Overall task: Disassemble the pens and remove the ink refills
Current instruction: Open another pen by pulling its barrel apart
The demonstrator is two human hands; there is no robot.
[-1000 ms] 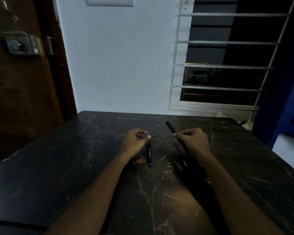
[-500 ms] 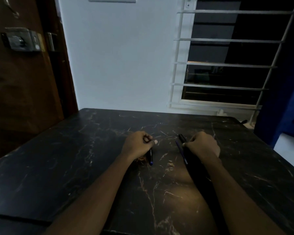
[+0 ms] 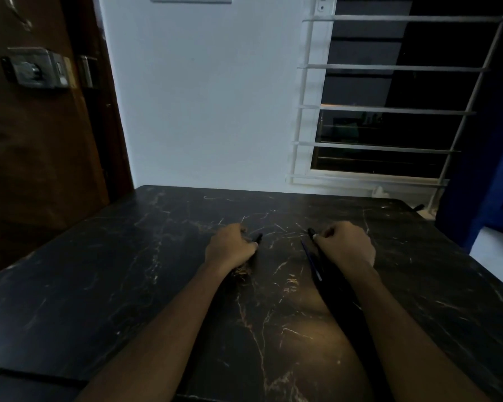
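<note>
On the black marble worktop [image 3: 128, 285], centre: two pens, both in my hands. My left hand [image 3: 230, 249]: fingers curled round the left pen [image 3: 258, 238], now drawn into the fist, with only a short dark end showing. My right hand [image 3: 346, 246]: curled round the black pen [image 3: 312, 232], lowered from its raised slant of a second ago. Thin blue ink refill [image 3: 311, 261]: appears to lie just beside my right hand. Judgement: one refill out, left pen pending.
</note>
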